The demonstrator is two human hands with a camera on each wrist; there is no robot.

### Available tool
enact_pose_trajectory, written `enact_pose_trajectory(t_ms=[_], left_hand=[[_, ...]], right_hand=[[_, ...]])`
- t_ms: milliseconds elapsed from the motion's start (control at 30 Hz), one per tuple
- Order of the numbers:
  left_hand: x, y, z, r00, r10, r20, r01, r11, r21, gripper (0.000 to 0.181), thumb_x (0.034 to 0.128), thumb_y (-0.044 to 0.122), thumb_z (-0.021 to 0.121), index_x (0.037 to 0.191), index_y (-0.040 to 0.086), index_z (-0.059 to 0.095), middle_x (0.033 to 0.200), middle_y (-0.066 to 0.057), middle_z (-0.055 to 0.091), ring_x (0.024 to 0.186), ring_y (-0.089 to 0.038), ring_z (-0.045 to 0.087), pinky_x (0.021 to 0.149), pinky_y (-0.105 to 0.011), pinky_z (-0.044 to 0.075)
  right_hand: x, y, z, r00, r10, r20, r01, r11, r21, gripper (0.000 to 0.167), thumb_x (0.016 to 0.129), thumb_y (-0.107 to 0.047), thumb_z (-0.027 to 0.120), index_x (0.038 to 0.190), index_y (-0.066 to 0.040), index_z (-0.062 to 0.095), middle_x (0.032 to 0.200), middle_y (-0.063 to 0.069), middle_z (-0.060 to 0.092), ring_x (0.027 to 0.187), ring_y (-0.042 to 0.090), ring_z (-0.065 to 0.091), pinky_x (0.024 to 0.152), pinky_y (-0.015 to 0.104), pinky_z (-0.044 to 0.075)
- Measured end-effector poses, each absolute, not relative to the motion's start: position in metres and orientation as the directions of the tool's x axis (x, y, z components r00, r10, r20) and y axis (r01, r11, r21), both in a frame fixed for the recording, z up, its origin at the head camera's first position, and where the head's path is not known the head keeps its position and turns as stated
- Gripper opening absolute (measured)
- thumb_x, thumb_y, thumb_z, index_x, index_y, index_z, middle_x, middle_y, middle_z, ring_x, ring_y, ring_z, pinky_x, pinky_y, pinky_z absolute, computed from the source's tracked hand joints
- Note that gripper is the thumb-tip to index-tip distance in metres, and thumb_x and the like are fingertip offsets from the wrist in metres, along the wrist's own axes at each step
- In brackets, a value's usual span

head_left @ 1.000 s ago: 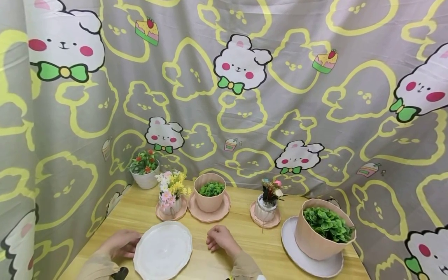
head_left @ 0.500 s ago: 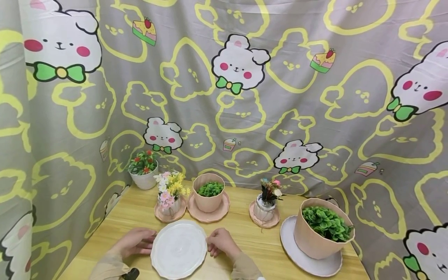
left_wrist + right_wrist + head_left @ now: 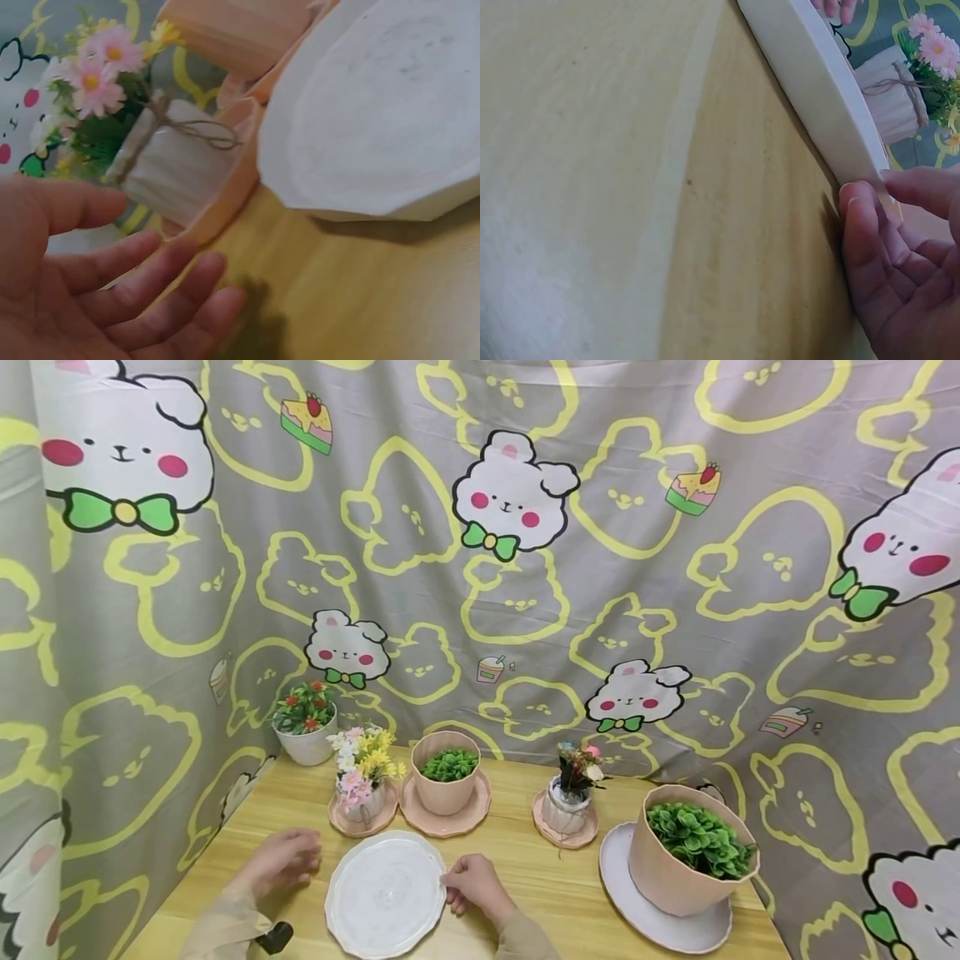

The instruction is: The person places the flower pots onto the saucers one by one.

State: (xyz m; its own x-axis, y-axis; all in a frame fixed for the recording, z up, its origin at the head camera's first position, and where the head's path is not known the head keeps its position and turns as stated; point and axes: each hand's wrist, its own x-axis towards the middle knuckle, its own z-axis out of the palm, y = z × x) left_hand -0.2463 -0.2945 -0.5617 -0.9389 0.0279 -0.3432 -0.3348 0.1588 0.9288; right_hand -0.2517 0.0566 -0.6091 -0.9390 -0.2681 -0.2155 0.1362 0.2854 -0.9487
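Observation:
A round white plate (image 3: 386,893) with a faceted rim lies at the front of the wooden table. My right hand (image 3: 477,887) pinches its right edge; in the right wrist view the thumb is over the rim (image 3: 817,90) and curled fingers are below. Left of the plate, my left hand (image 3: 279,864) is held apart from it, fingers loosely spread with nothing in them, as the left wrist view also shows (image 3: 112,292). Nearest that hand is a white pot of pink and yellow flowers (image 3: 366,777) on a pink saucer (image 3: 337,818).
Behind the plate stands a pink pot (image 3: 446,789) of greenery on a saucer. A small flower pot (image 3: 566,806) is right of it. A large peach pot (image 3: 675,877) sits on a white plate (image 3: 615,877) at right. A red-flowered plant (image 3: 306,739) is back left.
The white plate has shifted right, reaching my right hand, which now pinches its edge. My left hand moved right along with it, then let go and drew back left.

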Motion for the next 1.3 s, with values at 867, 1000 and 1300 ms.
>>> enact_pose_trajectory(t_ms=[867, 1000, 1300], left_hand=[[-0.344, -0.302, -0.518, -0.829, -0.499, -0.254, -0.281, -0.021, 0.96, 0.062, 0.0982, 0.036, 0.046, 0.144, -0.004, 0.036, 0.117, -0.015, 0.052, 0.066, -0.003, 0.059, 0.067, -0.027, 0.06], [-0.357, -0.307, -0.517, -0.827, -0.502, -0.254, -0.299, 0.01, 0.954, 0.067, 0.0971, 0.036, 0.045, 0.147, -0.006, 0.032, 0.137, -0.028, 0.043, 0.06, -0.002, 0.057, 0.062, -0.027, 0.06], [-0.376, -0.308, -0.506, -0.809, -0.538, -0.234, -0.361, 0.142, 0.922, 0.071, 0.0967, 0.038, 0.042, 0.15, -0.006, 0.025, 0.124, -0.035, 0.053, 0.068, -0.018, 0.065, 0.064, -0.032, 0.06]], right_hand=[[-0.25, 0.053, -0.615, -0.961, -0.198, -0.195, 0.134, 0.285, -0.949, 0.018, 0.083, -0.006, 0.07, 0.069, -0.003, 0.058, 0.05, 0.001, 0.057, 0.037, 0.005, 0.051, 0.037, 0.022, 0.049], [-0.249, 0.054, -0.616, -0.962, -0.196, -0.191, 0.132, 0.279, -0.951, 0.018, 0.083, -0.006, 0.07, 0.068, -0.003, 0.058, 0.05, 0.001, 0.057, 0.037, 0.005, 0.051, 0.037, 0.023, 0.05], [-0.247, 0.053, -0.613, -0.967, -0.186, -0.173, 0.12, 0.269, -0.956, 0.018, 0.082, -0.005, 0.07, 0.068, -0.002, 0.058, 0.05, 0.001, 0.057, 0.037, 0.005, 0.051, 0.037, 0.023, 0.05]])
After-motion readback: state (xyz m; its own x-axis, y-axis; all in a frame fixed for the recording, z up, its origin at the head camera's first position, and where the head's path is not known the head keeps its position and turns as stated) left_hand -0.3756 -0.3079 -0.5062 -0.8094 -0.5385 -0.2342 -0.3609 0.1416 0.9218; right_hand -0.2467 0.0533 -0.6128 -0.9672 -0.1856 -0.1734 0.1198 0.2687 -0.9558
